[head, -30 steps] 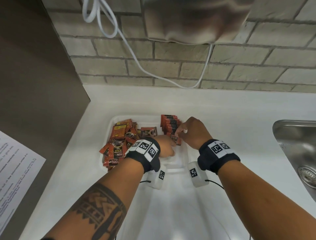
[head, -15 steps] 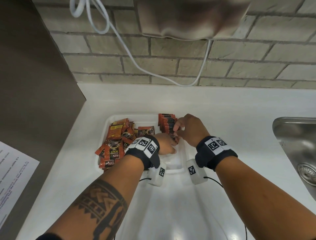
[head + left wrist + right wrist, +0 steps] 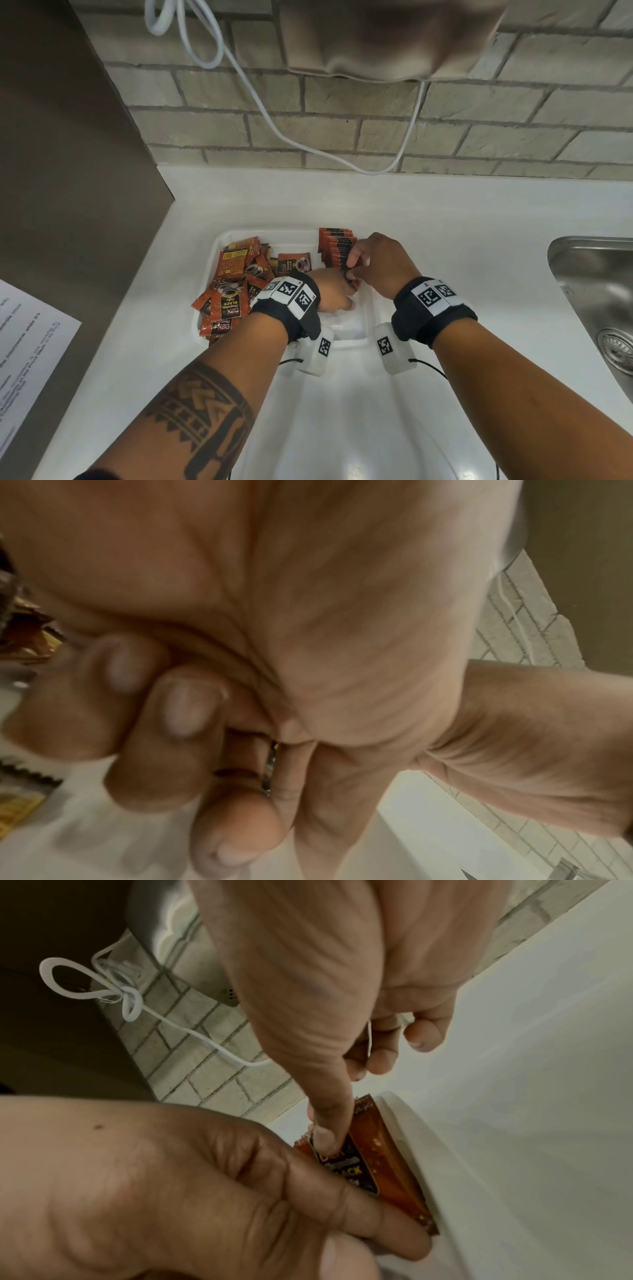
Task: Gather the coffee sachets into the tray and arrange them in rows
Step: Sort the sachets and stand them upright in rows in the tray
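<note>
A white tray [image 3: 369, 337] lies on the counter. Several orange-and-black coffee sachets [image 3: 228, 291] are heaped loose in its left half. More sachets stand on edge in a row [image 3: 337, 245] along its right side. Both hands meet at the row's near end. My right hand [image 3: 354, 267] pinches the front sachet [image 3: 368, 1161], with the thumb pressed on its face, close to the tray wall [image 3: 445, 1172]. My left hand [image 3: 347, 296] grips the same sachet from below with curled fingers [image 3: 178, 712]. A thin sachet edge [image 3: 268, 767] shows between them.
A steel sink [image 3: 599, 291] is sunk into the white counter [image 3: 445, 212] at the right. On the left a dark panel [image 3: 68, 171] carries a printed sheet [image 3: 27, 349]. A white cable [image 3: 274, 130] hangs along the brick wall below a mounted appliance [image 3: 387, 41].
Both hands have stayed at the near end of the standing row. The right hand's fingers have shifted a little further onto the row. The loose pile has not moved.
</note>
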